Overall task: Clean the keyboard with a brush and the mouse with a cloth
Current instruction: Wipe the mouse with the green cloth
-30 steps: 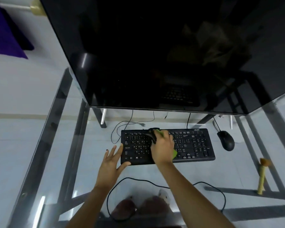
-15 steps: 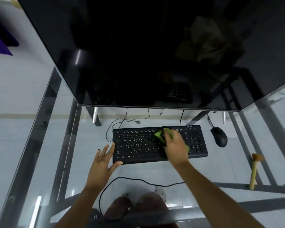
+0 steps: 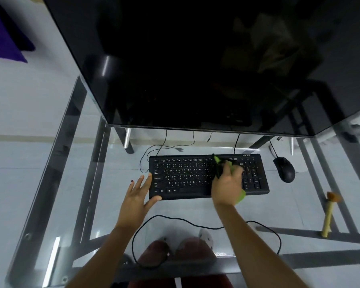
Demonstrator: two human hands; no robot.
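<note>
My right hand point(image 3: 226, 185), clenched on the green brush point(image 3: 218, 163), has swept rightward from the keyboard's point(image 3: 183, 177) middle toward its numpad, left hand point(image 3: 136, 199) released, bracing its edge, so the mouse point(image 3: 284, 169) awaits its cloth.

Both our bare arms reach forward, hands low.
Our left hand point(image 3: 137, 196) lies flat with fingers spread; our right hand point(image 3: 226, 187) is curled closed around a green-handled brush point(image 3: 218, 163).
</note>
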